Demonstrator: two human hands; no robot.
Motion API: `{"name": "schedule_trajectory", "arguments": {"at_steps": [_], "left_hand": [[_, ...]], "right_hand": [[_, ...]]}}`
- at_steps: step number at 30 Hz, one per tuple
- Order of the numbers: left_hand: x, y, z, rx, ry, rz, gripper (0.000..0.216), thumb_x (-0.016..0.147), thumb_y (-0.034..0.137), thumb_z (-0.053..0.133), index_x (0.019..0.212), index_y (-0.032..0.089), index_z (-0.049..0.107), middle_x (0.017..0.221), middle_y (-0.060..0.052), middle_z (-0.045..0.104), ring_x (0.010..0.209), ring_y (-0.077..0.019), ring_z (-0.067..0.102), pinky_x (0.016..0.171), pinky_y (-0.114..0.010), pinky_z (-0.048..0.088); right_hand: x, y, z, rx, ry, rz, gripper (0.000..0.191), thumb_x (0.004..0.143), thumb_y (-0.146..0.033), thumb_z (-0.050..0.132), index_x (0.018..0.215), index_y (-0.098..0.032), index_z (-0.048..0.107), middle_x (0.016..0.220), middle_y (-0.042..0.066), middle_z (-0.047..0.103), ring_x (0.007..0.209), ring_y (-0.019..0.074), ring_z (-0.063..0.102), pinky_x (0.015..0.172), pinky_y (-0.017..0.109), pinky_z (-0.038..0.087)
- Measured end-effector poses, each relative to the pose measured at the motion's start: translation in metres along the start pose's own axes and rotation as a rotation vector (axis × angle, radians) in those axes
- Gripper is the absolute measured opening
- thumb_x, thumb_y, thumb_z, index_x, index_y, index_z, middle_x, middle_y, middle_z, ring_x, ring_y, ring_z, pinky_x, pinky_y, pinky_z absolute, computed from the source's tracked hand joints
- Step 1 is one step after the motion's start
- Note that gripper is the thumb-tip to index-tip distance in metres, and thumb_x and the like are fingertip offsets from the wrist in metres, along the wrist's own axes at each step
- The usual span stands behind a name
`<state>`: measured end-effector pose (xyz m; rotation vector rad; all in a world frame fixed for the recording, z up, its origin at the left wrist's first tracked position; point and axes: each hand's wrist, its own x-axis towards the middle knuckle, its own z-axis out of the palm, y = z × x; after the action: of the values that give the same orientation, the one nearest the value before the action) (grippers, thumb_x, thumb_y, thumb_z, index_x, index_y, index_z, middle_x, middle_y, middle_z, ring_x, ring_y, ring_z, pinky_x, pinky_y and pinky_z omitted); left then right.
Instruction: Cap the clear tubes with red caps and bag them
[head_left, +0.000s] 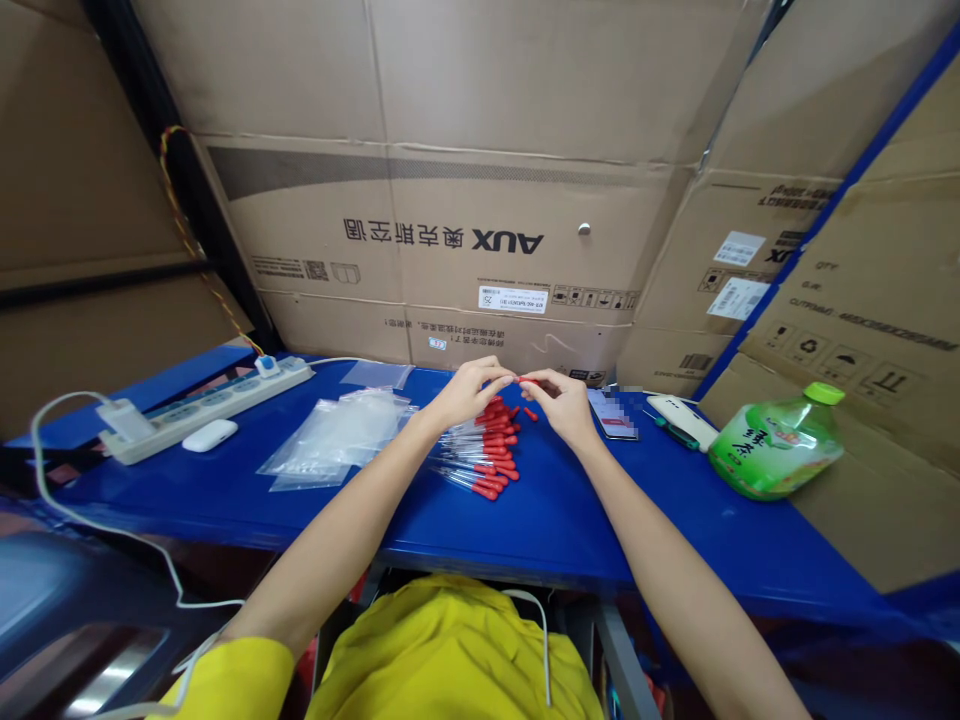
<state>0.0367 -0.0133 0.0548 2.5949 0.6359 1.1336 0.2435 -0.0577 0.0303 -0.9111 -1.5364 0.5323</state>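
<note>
My left hand [474,390] and my right hand [561,402] meet above the far part of the blue table, fingertips pinched close together. Between them shows a red rubber dropper bulb [529,381], gripped by my right fingers. My left thumb and forefinger are closed at its left end; whatever they pinch is hidden. Beneath the hands lies a pile of clear droppers with red bulbs [491,450], their bulbs mostly pointing right. A loose red bulb [530,414] rests just right of the pile, under my right hand.
Left of the pile are clear plastic bags [337,435], a white earphone case [210,435] and a power strip [217,408]. On the right lie a phone [613,414], a green-handled tool [676,431] and a green drink bottle [776,450]. Cardboard [450,180] walls the back.
</note>
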Motion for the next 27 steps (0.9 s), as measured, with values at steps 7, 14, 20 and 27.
{"name": "schedule_trajectory", "arguments": {"at_steps": [7, 14, 20, 27], "left_hand": [[0.001, -0.002, 0.002, -0.029, -0.012, -0.006, 0.043, 0.105, 0.046, 0.048, 0.112, 0.018, 0.08, 0.089, -0.008, 0.067, 0.084, -0.0181, 0.061, 0.08, -0.03, 0.045], [0.002, 0.001, 0.001, -0.048, -0.014, -0.013, 0.04, 0.105, 0.043, 0.051, 0.111, 0.018, 0.08, 0.088, -0.007, 0.068, 0.081, -0.0174, 0.061, 0.078, -0.029, 0.043], [0.003, 0.008, 0.002, -0.171, -0.015, -0.079, 0.042, 0.103, 0.046, 0.052, 0.108, 0.015, 0.08, 0.086, -0.006, 0.068, 0.076, -0.0159, 0.058, 0.073, -0.028, 0.041], [0.002, 0.006, 0.003, -0.108, -0.026, -0.09, 0.04, 0.103, 0.045, 0.053, 0.105, 0.016, 0.081, 0.081, -0.005, 0.065, 0.074, -0.0161, 0.056, 0.071, -0.028, 0.04]], "right_hand": [[-0.003, 0.0, 0.002, -0.074, 0.048, -0.076, 0.026, 0.087, -0.047, 0.074, 0.09, -0.022, 0.079, 0.084, 0.005, 0.079, 0.071, 0.0227, 0.075, 0.071, 0.035, 0.061], [-0.004, 0.0, 0.001, -0.141, 0.041, -0.148, 0.022, 0.092, -0.043, 0.07, 0.089, -0.023, 0.079, 0.082, 0.004, 0.078, 0.071, 0.0224, 0.074, 0.071, 0.035, 0.059], [-0.007, -0.005, 0.003, -0.183, 0.089, -0.169, 0.025, 0.095, -0.045, 0.065, 0.09, -0.024, 0.077, 0.081, 0.004, 0.076, 0.072, 0.022, 0.071, 0.072, 0.035, 0.058], [-0.009, -0.006, 0.001, -0.241, 0.042, -0.204, 0.022, 0.095, -0.043, 0.066, 0.093, -0.026, 0.08, 0.088, 0.005, 0.078, 0.078, 0.0233, 0.072, 0.078, 0.037, 0.058]]}}
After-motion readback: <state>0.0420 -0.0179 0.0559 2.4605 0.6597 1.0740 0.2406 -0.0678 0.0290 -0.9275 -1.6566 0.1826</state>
